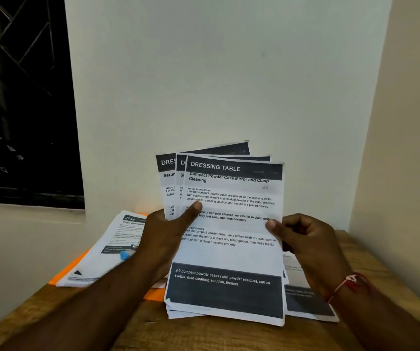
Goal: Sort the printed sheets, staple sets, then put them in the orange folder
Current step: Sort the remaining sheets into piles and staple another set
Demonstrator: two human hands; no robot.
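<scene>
Pale walls meet in a corner behind a wooden bench (203,336), and we log a dark grilled window (24,102) at upper left. Item one: a fan of printed sheets (231,249), held nearly upright over the bench, each headed with a dark band; the front sheet (234,193) reads "DRESSING TABLE" and "Compact Powder Case Mirror and Clasp Cleaning". We note the left hand (163,239) gripping the fan from its left side, with the thumb laid across the front page and the fingers hidden behind. The right hand (305,239) pinches the right edge of the front sheet between thumb and curled fingers, and a red thread (350,282) circles its wrist. Item two: the orange folder (153,294), flat on the bench at left and mostly covered by a loose stack of paper (107,249). A small blue-tipped object (126,254) lies on that stack, but we cannot tell what it is. Item three: further pages (307,302) flat on the bench beneath the right wrist.
</scene>
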